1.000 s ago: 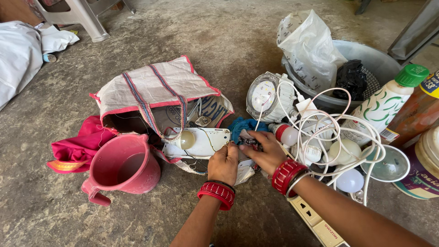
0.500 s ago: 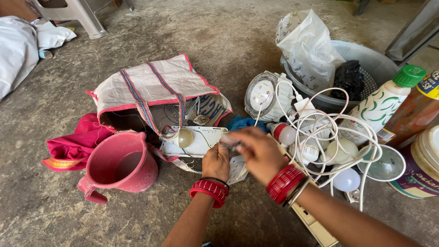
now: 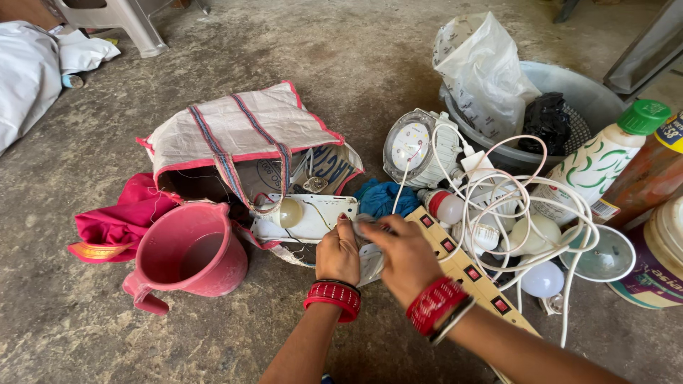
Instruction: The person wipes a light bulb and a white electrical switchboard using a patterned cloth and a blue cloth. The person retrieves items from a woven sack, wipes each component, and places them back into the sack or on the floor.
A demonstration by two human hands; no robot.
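My right hand (image 3: 402, 254) blurs at the fingertips; what they pinch, can't tell. It covers the middle of the power strip (image 3: 466, 270), whose far end leaves the bottom edge. My left hand (image 3: 339, 252) hides the white panel's (image 3: 313, 217) lower right corner. Brown bottle (image 3: 651, 174) cut off, right edge.

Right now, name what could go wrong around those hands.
The white cord loops in a tangle around several bulbs; a tug might drag or crack them. The left hand and right hand work close over the power strip, so a snagged cord could pull it too.
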